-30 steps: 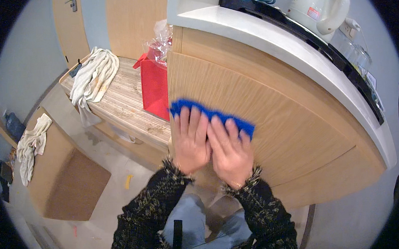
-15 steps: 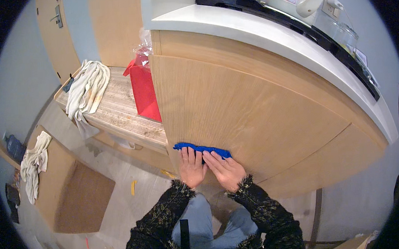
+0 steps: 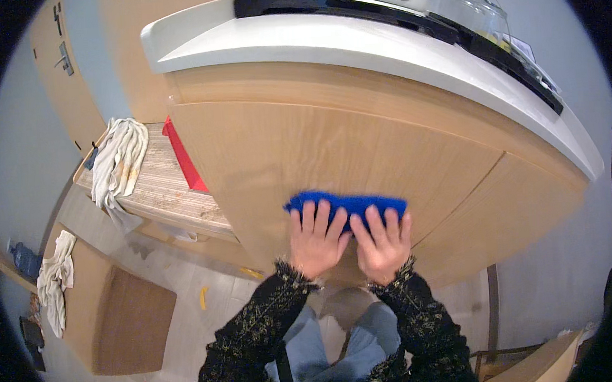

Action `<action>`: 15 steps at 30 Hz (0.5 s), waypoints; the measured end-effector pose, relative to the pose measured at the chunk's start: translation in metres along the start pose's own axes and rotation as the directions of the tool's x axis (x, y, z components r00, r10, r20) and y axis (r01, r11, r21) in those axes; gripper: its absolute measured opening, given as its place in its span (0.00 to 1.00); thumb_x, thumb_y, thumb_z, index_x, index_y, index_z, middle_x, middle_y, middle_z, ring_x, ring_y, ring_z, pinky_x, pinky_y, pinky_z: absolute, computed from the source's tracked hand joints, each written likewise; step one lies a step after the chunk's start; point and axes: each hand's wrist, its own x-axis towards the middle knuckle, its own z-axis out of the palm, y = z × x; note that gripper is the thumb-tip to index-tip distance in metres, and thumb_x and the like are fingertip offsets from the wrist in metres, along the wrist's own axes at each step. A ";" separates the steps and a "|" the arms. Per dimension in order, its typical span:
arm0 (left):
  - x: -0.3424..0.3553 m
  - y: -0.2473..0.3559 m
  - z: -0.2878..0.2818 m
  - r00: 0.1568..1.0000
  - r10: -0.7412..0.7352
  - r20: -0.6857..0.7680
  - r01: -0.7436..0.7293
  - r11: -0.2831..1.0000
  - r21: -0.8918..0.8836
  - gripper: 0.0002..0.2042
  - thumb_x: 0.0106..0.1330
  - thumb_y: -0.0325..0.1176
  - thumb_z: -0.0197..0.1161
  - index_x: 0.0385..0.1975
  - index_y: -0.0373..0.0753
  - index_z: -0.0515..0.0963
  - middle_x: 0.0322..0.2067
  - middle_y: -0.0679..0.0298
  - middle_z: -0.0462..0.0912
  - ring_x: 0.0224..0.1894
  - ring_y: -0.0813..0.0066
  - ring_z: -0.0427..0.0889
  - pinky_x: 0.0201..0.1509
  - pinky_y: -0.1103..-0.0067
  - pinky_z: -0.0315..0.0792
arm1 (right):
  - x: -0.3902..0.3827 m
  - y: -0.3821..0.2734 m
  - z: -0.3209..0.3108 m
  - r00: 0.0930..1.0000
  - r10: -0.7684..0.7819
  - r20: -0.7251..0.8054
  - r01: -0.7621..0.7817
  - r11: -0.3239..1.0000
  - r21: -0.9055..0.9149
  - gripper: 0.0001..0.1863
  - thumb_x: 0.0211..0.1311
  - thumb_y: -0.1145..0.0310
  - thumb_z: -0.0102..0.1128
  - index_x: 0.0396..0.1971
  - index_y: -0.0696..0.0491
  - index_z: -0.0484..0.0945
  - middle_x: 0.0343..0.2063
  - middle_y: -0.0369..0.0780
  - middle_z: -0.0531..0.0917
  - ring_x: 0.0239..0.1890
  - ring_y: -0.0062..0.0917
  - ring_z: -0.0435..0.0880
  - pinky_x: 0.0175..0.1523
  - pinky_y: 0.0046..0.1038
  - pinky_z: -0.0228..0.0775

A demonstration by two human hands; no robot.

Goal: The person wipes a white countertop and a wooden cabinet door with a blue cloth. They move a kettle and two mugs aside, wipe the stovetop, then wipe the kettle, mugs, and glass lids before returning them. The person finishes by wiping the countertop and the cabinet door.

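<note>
A folded blue cloth point(image 3: 348, 204) is held against the light wooden cabinet door point(image 3: 276, 151), lying lengthwise across it. My left hand point(image 3: 317, 240) keeps hold of its left half, fingers stretched over the fabric. On the right half, my right hand point(image 3: 383, 241) grips it in the same way, fingers slightly spread. The thumbs are close to each other near the cloth's lower edge. What lies under the fingers is hidden by the cloth.
Above the door runs a white countertop point(image 3: 312, 37) bearing a black tray point(image 3: 352, 10) and a glass jar point(image 3: 473, 16). Leftward, whitish cloths point(image 3: 121, 159) drape over a bench point(image 3: 160, 178) beside a red bag point(image 3: 185, 159). A brown-topped box-shaped piece point(image 3: 133, 321) stands lower left.
Both hands and the blue cloth have moved up and to the right across the door. The cloth looks broader now. The view has shifted, so less of the red bag shows.
</note>
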 end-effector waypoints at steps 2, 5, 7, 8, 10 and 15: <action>-0.024 0.007 0.011 0.996 0.069 0.051 -0.071 0.997 0.030 0.26 0.56 0.48 0.62 0.55 0.48 0.71 0.58 0.53 0.66 0.61 0.49 0.61 0.62 0.50 0.51 | -0.026 0.004 -0.001 0.999 -0.027 -0.019 0.026 0.999 -0.030 0.21 0.51 0.66 0.56 0.49 0.43 0.80 0.53 0.33 0.77 0.56 0.30 0.70 0.69 0.45 0.41; -0.012 0.020 0.013 0.992 0.127 0.012 -0.127 0.990 0.063 0.25 0.56 0.48 0.61 0.55 0.50 0.72 0.59 0.54 0.66 0.62 0.50 0.60 0.63 0.51 0.50 | -0.029 0.025 -0.012 1.000 -0.022 0.003 0.023 0.999 -0.038 0.21 0.52 0.66 0.56 0.49 0.44 0.80 0.53 0.33 0.77 0.57 0.31 0.69 0.70 0.45 0.41; 0.026 0.032 0.010 0.998 0.064 0.018 -0.064 0.998 0.020 0.26 0.57 0.48 0.61 0.57 0.52 0.71 0.61 0.54 0.64 0.65 0.50 0.57 0.66 0.52 0.46 | -0.006 0.044 -0.018 0.995 0.019 -0.100 -0.022 0.999 -0.027 0.21 0.54 0.67 0.56 0.51 0.46 0.79 0.58 0.36 0.73 0.67 0.36 0.59 0.71 0.47 0.35; 0.049 0.040 0.009 0.995 0.074 -0.070 -0.072 0.997 0.037 0.26 0.58 0.48 0.60 0.58 0.52 0.71 0.63 0.55 0.62 0.67 0.50 0.55 0.67 0.52 0.43 | 0.006 0.055 -0.025 0.993 0.053 -0.102 -0.055 0.998 -0.018 0.21 0.55 0.68 0.55 0.51 0.46 0.78 0.60 0.38 0.71 0.70 0.38 0.54 0.72 0.47 0.32; 0.085 0.056 0.006 0.989 0.048 -0.137 -0.046 0.999 0.017 0.27 0.58 0.47 0.59 0.60 0.53 0.69 0.66 0.54 0.59 0.69 0.50 0.52 0.69 0.53 0.40 | 0.024 0.072 -0.038 0.973 0.122 -0.194 -0.124 0.992 -0.002 0.20 0.57 0.69 0.53 0.51 0.48 0.78 0.60 0.39 0.71 0.69 0.39 0.56 0.72 0.47 0.33; 0.070 0.080 0.021 0.997 0.049 -0.053 -0.046 0.998 0.052 0.27 0.55 0.46 0.62 0.58 0.54 0.71 0.65 0.53 0.58 0.68 0.47 0.52 0.67 0.51 0.42 | -0.004 0.087 -0.038 0.979 0.120 -0.166 -0.114 0.993 0.045 0.19 0.56 0.70 0.53 0.48 0.49 0.80 0.59 0.39 0.72 0.69 0.40 0.56 0.72 0.47 0.34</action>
